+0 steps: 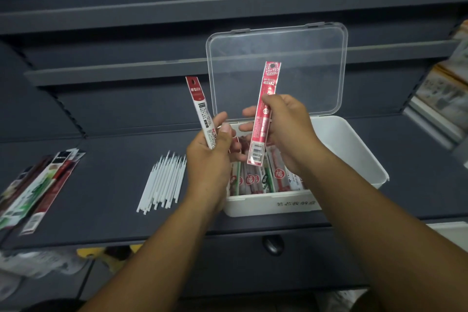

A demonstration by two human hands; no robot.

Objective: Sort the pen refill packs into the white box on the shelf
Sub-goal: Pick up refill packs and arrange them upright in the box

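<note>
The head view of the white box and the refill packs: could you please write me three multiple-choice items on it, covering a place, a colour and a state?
1. Where do the loose white refills lie relative to the white box?
A. Inside it
B. On the shelf, to its left
C. On the floor

2. What colour is the pack in the right hand?
A. Green
B. Blue
C. Mostly red

3. How is the box's clear lid?
A. Open, standing up
B. Shut
C. Off, lying flat

Answers:
1 B: they lie fanned out on the shelf beside the box.
2 C: its wrapper is red, with a barcode at the bottom.
3 A: it stands upright behind the box.
</note>
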